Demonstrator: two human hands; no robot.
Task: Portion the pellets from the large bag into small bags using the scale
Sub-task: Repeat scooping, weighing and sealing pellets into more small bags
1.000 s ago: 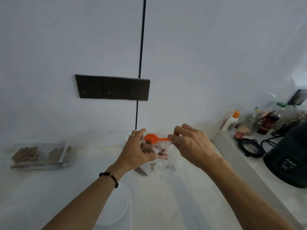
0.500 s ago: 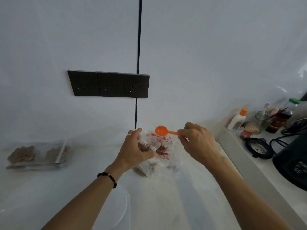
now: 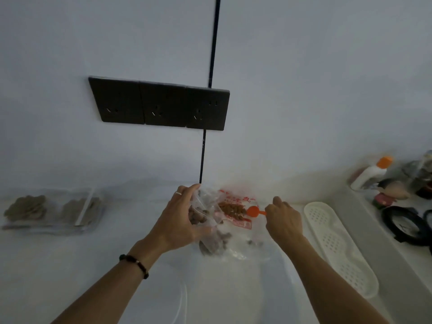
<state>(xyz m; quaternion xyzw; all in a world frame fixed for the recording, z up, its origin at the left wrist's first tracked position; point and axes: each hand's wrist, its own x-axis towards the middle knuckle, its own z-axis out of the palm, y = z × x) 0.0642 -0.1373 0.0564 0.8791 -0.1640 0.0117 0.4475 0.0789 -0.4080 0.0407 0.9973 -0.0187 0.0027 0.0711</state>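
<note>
The right hand [image 3: 284, 217] pinches the small orange plastic spoon [image 3: 253, 211], bowl at the clear red-printed pellet bag [image 3: 236, 213]. Just beside it, the left hand [image 3: 180, 220] grips a small clear plastic bag [image 3: 201, 206]. Both bags look limp, slippery, best held by the rim.

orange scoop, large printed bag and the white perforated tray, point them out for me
orange scoop [image 3: 253, 210], head view, on its round bowl.
large printed bag [image 3: 236, 199], head view, on its red-printed upper panel.
white perforated tray [image 3: 336, 244], head view, on its holed middle.
</note>
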